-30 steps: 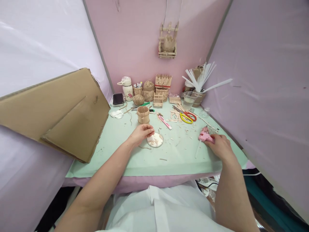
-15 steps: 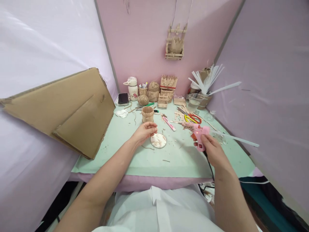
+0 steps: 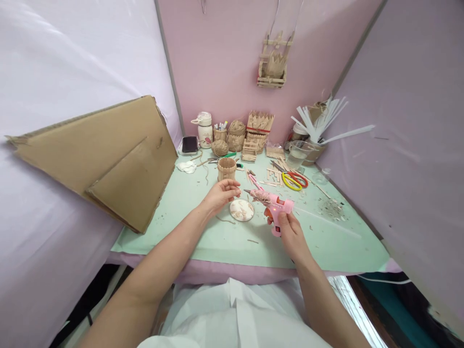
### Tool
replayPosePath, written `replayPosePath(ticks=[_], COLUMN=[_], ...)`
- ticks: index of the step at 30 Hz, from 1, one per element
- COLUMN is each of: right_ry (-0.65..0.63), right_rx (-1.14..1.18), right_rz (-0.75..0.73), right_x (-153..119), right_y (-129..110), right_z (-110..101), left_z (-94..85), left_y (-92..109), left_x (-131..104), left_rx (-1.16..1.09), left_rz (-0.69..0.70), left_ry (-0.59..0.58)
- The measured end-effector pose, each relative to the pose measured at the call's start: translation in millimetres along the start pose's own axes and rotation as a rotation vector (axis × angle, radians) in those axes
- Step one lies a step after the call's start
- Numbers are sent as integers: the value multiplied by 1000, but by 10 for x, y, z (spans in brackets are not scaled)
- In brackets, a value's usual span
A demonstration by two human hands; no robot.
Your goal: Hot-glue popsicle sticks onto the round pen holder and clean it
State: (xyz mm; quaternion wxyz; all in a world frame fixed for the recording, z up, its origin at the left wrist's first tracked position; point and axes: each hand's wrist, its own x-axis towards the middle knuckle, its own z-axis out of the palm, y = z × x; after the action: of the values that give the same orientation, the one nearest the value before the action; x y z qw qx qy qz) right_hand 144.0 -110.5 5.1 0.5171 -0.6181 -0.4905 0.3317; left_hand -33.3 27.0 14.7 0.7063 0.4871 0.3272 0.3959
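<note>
My right hand (image 3: 286,227) is wrapped round the handle of a pink glue gun (image 3: 277,205), its nozzle pointing left toward my left hand. My left hand (image 3: 224,193) is pinched, with something too small to make out at its fingertips. It is in front of a small wooden-stick cup (image 3: 226,169) and just above and left of a round dish (image 3: 241,210) holding pale pieces. A long clear glue stick juts from the back of the gun.
Scissors (image 3: 292,181) and loose sticks lie right of centre. Twine balls, a white bottle (image 3: 205,130) and stick crafts line the back. Cardboard (image 3: 119,154) leans at the left. A clear cup (image 3: 297,153) stands near a container of glue sticks.
My right hand has moved left with the glue gun, bringing the nozzle near my left fingertips. My left hand has stayed almost in place. The view has shifted slightly.
</note>
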Motion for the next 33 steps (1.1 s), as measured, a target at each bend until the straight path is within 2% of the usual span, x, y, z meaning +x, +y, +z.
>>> replayPosePath(ticks=[16,33], right_ry=[-6,16], right_rx=[-36,-52], right_rz=[-40,-13], right_x=[4,1], right_y=[43,30], right_z=[26,40], left_z=[21,5], left_y=[12,-11], left_x=[-12,-5], left_rx=[10,20], left_rz=[1,3], left_ry=[-1,-10])
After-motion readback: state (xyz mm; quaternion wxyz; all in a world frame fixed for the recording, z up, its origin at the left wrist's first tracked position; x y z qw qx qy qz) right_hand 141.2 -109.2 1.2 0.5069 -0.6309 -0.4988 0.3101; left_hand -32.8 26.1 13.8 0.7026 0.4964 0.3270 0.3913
